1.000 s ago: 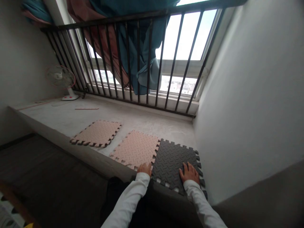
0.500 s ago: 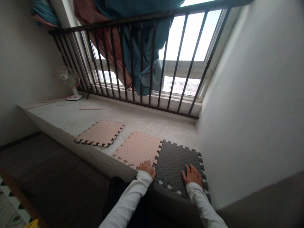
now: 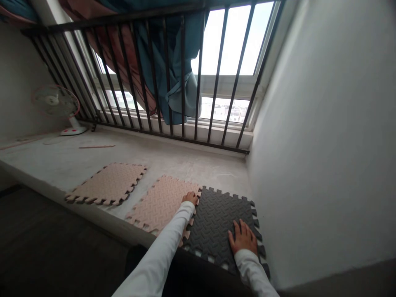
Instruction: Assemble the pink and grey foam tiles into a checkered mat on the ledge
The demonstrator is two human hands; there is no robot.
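A dark grey foam puzzle mat [image 3: 216, 222] lies on the concrete ledge beside the right wall, joined along its left edge to a pink foam mat [image 3: 161, 204]. My left hand [image 3: 190, 198] reaches out and presses on the far end of the seam between them; its fingers look curled down on the joint. Resting flat on the grey mat's near right part is my right hand [image 3: 243, 238], fingers spread. A second pink mat [image 3: 108, 189] lies apart to the left.
The concrete ledge [image 3: 185, 165] runs under a barred window [image 3: 198, 82] with blue and red cloth hung on the bars. A small fan [image 3: 57, 105] and a thin wooden strip [image 3: 96, 146] sit at the far left. A white wall [image 3: 309, 144] closes the right side.
My left hand has moved forward along the seam from the near edge to its far end. The right hand stays flat on the grey mat. The view has shifted.
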